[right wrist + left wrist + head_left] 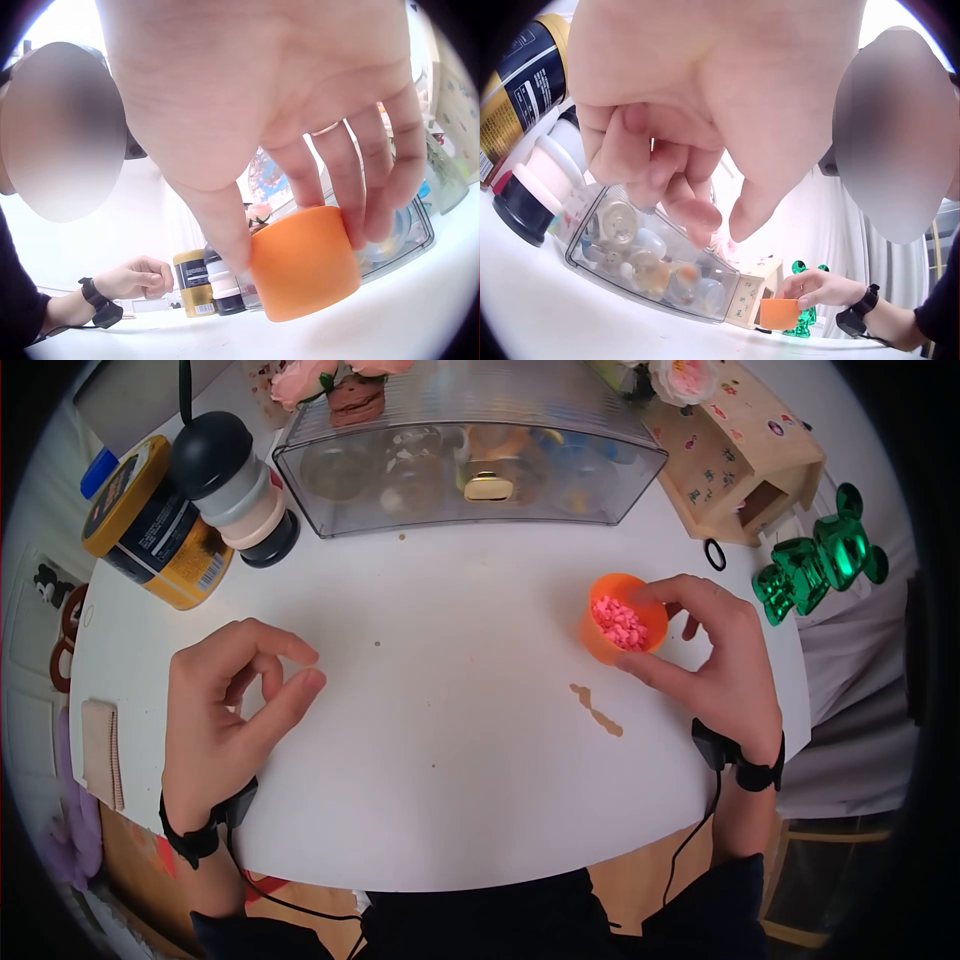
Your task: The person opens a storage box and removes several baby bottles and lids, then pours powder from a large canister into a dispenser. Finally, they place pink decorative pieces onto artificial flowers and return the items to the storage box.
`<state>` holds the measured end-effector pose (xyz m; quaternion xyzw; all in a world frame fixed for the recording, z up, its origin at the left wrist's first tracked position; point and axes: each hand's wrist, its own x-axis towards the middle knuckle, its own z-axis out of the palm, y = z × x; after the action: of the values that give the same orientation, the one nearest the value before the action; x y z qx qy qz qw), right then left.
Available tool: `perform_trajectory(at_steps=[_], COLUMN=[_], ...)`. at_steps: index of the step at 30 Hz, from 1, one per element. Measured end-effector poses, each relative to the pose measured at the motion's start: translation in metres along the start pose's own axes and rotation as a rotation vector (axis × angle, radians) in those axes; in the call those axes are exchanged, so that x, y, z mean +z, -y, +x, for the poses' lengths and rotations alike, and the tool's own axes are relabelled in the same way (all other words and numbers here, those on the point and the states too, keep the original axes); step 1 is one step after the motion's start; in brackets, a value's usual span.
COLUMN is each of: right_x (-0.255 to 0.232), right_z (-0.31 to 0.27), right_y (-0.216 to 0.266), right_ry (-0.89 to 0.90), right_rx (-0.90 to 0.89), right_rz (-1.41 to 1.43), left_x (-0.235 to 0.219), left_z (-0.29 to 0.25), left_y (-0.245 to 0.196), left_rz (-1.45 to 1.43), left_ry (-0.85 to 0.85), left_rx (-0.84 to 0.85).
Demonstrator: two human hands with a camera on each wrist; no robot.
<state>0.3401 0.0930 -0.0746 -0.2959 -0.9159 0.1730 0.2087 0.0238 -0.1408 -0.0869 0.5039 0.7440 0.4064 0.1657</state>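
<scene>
Thumb and fingers of my right hand (715,660) grip an orange cup (597,635) at its rim and side. Small pink pieces (620,622) lie inside it. The right wrist view shows the cup (304,266) between thumb and fingers, a little tilted; whether it touches the table cannot be told. Over the left part of the table, my left hand (235,710) is loosely curled, with a small gap between thumb and index fingertip and nothing seen between them. A brown elongated mark or piece (596,710) lies on the white table (450,800), nearer me than the cup.
At the back stands a clear drawer box (400,525). A yellow-and-navy tub (160,540) and a stacked black-topped container (235,510) are at back left. Back right holds a wooden house (720,470), a black ring (714,555) and a shiny green figure (815,570). A folded cloth (101,750) lies left.
</scene>
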Motion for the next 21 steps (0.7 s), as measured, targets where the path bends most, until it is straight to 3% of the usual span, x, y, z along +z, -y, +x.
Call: perform_trajectory(at_steps=[9,14,21], right_x=[-0.009,-0.007,0.038], right_z=[0.031,0.04,0.049], right_y=[-0.003,0.012,0.063], right_ry=[-0.017,0.06,0.361], right_rx=[0.004,-0.055,-0.375], right_rz=[-0.005,0.011,0.128], left_x=[0.002,0.003,-0.001], left_z=[-0.002,-0.003,0.002], left_y=[0.011,0.009,-0.001], left_rz=[0.177,0.249,0.144], left_ry=[-0.016,-0.018,0.179], left_rx=[0.124,0.127,0.207])
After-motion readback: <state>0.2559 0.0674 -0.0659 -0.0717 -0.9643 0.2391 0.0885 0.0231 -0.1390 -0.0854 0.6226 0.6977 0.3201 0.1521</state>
